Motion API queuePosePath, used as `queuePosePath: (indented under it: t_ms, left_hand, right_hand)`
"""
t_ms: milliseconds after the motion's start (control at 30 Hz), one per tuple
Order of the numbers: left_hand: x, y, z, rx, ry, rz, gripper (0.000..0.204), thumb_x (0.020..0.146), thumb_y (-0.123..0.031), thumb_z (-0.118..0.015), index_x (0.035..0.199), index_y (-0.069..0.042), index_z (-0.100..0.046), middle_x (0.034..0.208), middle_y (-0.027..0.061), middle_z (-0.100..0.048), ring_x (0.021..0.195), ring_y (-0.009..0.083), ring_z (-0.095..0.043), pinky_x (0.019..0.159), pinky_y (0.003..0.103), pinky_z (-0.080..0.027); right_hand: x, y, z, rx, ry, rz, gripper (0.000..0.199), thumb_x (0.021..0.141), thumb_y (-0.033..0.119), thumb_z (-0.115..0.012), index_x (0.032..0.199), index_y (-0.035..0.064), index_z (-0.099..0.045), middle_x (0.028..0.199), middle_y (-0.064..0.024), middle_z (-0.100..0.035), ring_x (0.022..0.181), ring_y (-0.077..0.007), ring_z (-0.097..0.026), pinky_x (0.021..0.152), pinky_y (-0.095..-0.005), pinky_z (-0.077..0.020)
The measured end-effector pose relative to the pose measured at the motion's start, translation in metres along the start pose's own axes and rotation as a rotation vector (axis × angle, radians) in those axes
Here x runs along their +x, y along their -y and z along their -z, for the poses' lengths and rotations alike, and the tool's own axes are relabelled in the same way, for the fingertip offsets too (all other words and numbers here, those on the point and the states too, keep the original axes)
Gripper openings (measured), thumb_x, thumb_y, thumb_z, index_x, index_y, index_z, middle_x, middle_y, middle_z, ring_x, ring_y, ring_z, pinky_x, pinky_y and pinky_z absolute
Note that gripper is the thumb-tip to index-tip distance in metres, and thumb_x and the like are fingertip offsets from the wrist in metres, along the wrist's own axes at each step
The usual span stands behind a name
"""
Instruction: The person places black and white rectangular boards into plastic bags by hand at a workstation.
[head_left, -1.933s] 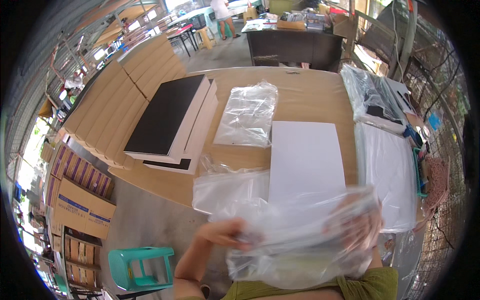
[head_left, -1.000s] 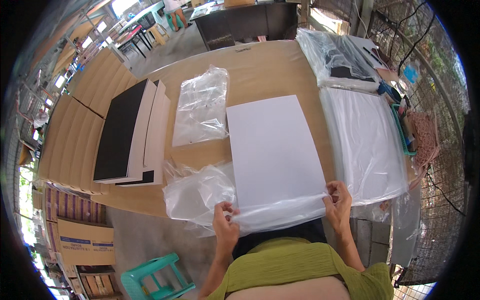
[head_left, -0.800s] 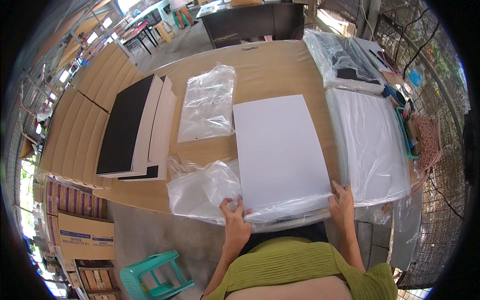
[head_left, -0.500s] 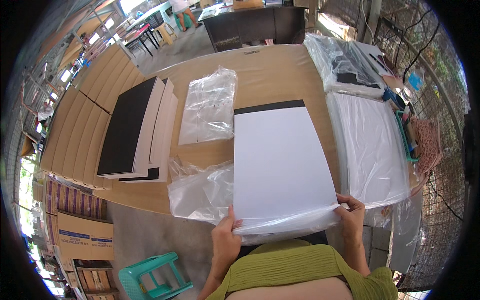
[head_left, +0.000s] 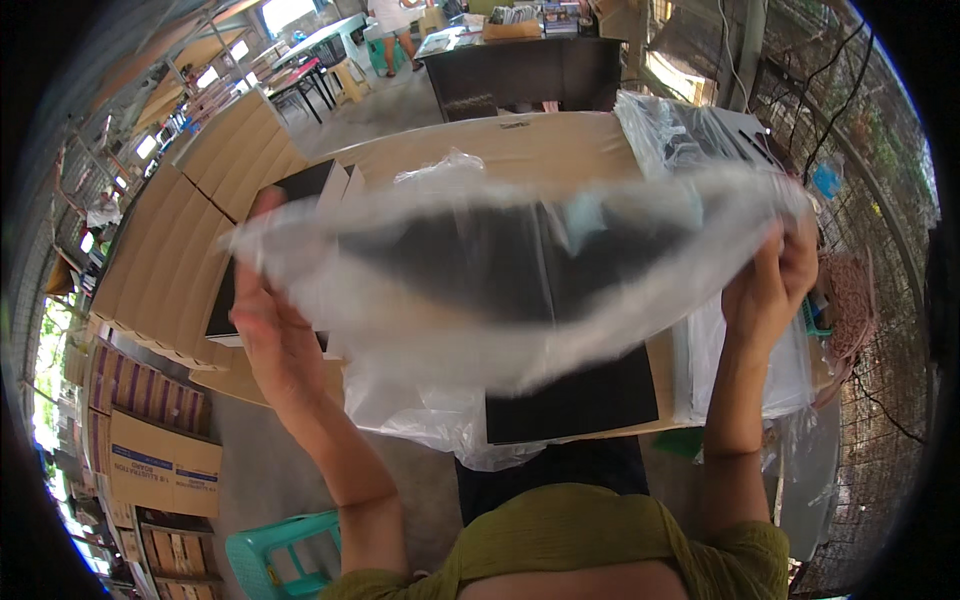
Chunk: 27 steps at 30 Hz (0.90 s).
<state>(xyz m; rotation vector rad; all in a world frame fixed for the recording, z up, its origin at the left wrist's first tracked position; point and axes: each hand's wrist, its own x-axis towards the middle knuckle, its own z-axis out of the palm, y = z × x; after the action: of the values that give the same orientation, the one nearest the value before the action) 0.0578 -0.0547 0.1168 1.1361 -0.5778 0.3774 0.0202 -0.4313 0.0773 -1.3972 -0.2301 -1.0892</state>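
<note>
Stretched wide between my two hands is a clear plastic bag [head_left: 450, 345], raised above the table and smeared by motion. A dark area shows in its middle; I cannot tell whether something is inside it. My left hand [head_left: 270, 310] grips the bag's left end, beside the black-covered stack. At the right end, my right hand [head_left: 770, 275] pinches it with thumb and fingers. Below the bag, a black board [head_left: 575, 405] lies flat at the table's near edge, its far part hidden. More clear plastic [head_left: 400, 400] lies crumpled to the board's left.
Cardboard-brown stacks [head_left: 150, 260] line the table's left side, next to a black-topped stack [head_left: 222, 315]. Plastic-covered sheets [head_left: 690, 370] lie at right, near a bundle of pink cord [head_left: 848, 300] and wire mesh. A green stool [head_left: 285, 555] stands on the floor. Another person [head_left: 395, 25] is far off.
Both hands have risen from the table's near edge and spread apart, bringing the plastic up. The white sheet no longer shows; a black board is visible where it lay.
</note>
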Motion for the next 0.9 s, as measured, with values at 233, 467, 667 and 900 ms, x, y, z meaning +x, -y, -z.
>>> queuePosePath:
  t_ms: [233,467,667,900]
  left_hand:
    - [0.006,0.095,-0.012,0.319,-0.055,-0.07,0.07,0.081,-0.013,-0.076,0.138,0.003,-0.04,0.11,0.0076,-0.064,0.094,0.0142,-0.062,0.077,0.022,-0.048]
    - [-0.061,0.126,0.018,0.957,0.113,-0.022,0.096,0.073,-0.018,-0.081,0.145,0.006,-0.022,0.112,0.0156,-0.064,0.097,0.0216,-0.064,0.082,0.029,-0.049]
    - [-0.085,0.072,0.007,0.959,0.247,0.21,0.086,0.073,-0.009,-0.072,0.146,0.001,-0.026,0.114,0.0247,-0.062,0.1,0.0319,-0.064,0.086,0.037,-0.049]
    - [-0.188,0.102,0.04,1.2,0.104,0.676,0.075,0.076,0.004,-0.053,0.146,-0.013,-0.034,0.086,0.0228,-0.065,0.075,0.036,-0.065,0.069,0.04,-0.05]
  right_hand:
    - [-0.004,-0.037,-0.001,-0.273,0.076,-0.004,0.043,0.099,0.022,-0.051,0.132,-0.0042,-0.049,0.123,-0.0088,-0.057,0.112,-0.0151,-0.049,0.098,-0.0265,-0.0344]
    - [-0.031,-0.021,-0.015,-0.337,0.181,-0.217,0.056,0.096,0.021,-0.054,0.141,-0.0045,-0.035,0.145,-0.017,-0.04,0.132,-0.0231,-0.038,0.106,-0.0302,-0.0298]
    - [-0.052,-0.001,-0.011,-0.473,0.599,-0.241,0.086,0.068,-0.003,-0.066,0.145,0.0024,-0.029,0.146,-0.0176,-0.038,0.116,-0.0299,-0.05,0.087,-0.0304,-0.0442]
    - [-0.145,-0.032,0.019,-0.651,0.546,-0.273,0.063,0.069,-0.018,-0.045,0.122,0.0126,-0.064,0.079,-0.0209,-0.059,0.065,-0.0322,-0.058,0.061,-0.0318,-0.0455]
